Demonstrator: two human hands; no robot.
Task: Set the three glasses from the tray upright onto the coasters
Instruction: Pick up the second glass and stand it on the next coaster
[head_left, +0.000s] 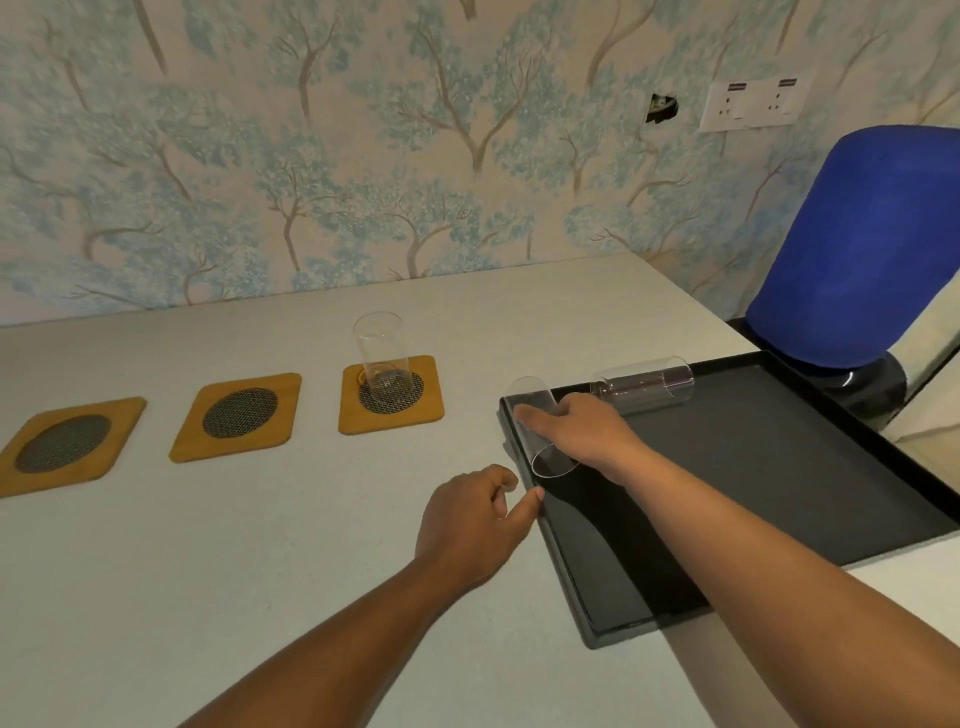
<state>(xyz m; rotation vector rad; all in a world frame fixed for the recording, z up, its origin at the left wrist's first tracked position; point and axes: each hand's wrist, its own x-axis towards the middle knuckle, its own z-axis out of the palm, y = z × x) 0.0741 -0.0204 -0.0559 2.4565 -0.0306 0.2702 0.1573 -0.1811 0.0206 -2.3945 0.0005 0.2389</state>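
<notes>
while the left hand (470, 519) is steadying the tray (810, 457) with loose, empty fingers, the right hand (582, 434) is closing over the near lying glass (540, 431), which wants a firm wrap before being tipped upright onto the middle coaster (236, 417).

I'm looking at a pale table (260, 545) holding three wooden coasters (239, 417) sitting left of my left hand (467, 525), and a black tray (779, 467) lying just right of it.

The right hand (582, 434) grips a glass (540, 431) lying on its side at the black tray's (779, 467) left edge. The left hand (467, 525) touches the tray rim, fingers curled. A second glass (644, 387) lies at the tray's rear. A third glass (378, 353) stands upright on the right coaster (390, 395); the other two coasters (236, 418) are bare.
</notes>
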